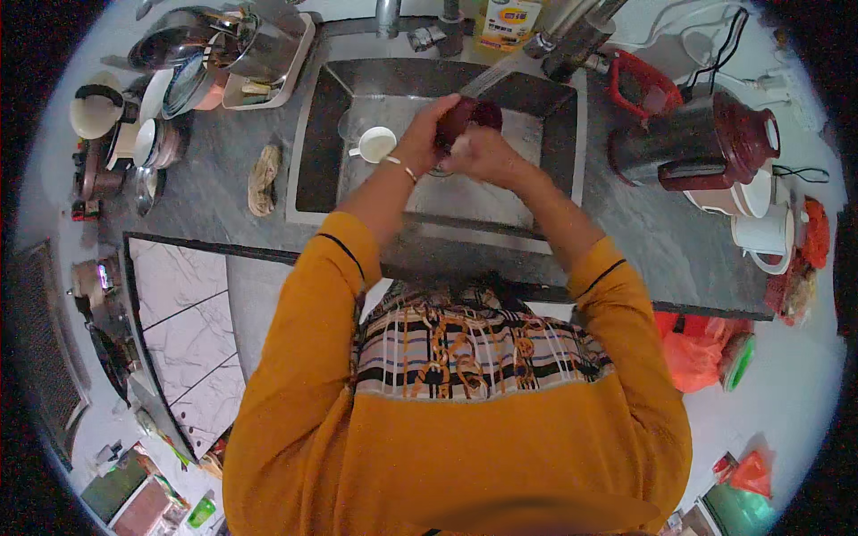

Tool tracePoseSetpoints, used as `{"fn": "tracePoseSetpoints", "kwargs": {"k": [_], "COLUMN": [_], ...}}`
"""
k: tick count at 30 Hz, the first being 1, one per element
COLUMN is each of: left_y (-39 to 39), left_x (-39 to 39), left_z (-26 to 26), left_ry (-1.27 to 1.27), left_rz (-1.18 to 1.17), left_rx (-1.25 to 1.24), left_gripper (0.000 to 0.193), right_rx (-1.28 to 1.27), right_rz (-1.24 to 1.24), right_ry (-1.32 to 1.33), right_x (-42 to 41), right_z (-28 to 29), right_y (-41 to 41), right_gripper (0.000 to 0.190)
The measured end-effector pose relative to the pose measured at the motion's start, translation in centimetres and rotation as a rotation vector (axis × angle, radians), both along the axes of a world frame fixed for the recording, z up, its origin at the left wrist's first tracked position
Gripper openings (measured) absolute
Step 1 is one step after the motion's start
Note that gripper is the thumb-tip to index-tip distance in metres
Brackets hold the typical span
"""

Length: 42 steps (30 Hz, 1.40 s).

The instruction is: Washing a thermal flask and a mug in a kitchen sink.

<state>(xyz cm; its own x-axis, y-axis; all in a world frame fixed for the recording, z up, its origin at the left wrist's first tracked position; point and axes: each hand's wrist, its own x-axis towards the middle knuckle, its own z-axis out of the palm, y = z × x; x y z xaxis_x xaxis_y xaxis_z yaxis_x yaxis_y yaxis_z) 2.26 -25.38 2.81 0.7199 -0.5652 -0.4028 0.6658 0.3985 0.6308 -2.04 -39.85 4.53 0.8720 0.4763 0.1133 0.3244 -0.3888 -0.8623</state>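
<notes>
Over the sink (556, 154) my left hand (423, 137) grips a dark red cup-like vessel (486, 114) by its left side. A spray of water (491, 75) from the faucet falls towards it. My right hand (486, 155) has its fingers curled against the near side of the vessel. Blur hides whether these fingers hold it or something small. A white mug (377, 144) stands on the sink floor, left of my left hand. Beside it is a clear, round-rimmed thing (350, 125), perhaps a glass. Partly hidden under my hands is the drain (440, 171).
A crumpled cloth (265, 179) lies on the counter left of the sink. Pots (265, 47) and stacked bowls (155, 144) crowd the far left. At right are a large dark red thermos jug (690, 144), a red basket (643, 84) and a white mug (761, 231). A cabinet door (188, 321) hangs open.
</notes>
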Motion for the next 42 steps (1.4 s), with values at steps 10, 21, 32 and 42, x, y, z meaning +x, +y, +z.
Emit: {"fn": "tracePoseSetpoints", "kwargs": {"k": [10,21,32,42], "left_y": [1.0,1.6,1.5,-0.4], "left_x": [0.5,3.3,2.6,2.3], "left_z": [-0.8,-2.2,-6.2,-2.8], "left_ry": [0.122,0.115,0.157,0.057], "left_rz": [0.154,0.029,-0.108,0.169], "left_rx": [-0.038,0.034,0.031,-0.024], "left_gripper": [0.04,0.041,0.034,0.034], "right_rx": [0.1,-0.371,0.089,0.512], "right_rz": [-0.199,0.062,-0.174,-0.206], "right_ry": [0.495,-0.411,0.227,0.673], "right_x": [5.0,3.6,3.6,4.2], "right_z": [-2.0,-3.6,-3.4,-3.1], "right_y": [1.3,1.3,-0.3,0.2], "right_gripper": [0.027,0.026,0.016,0.02]}}
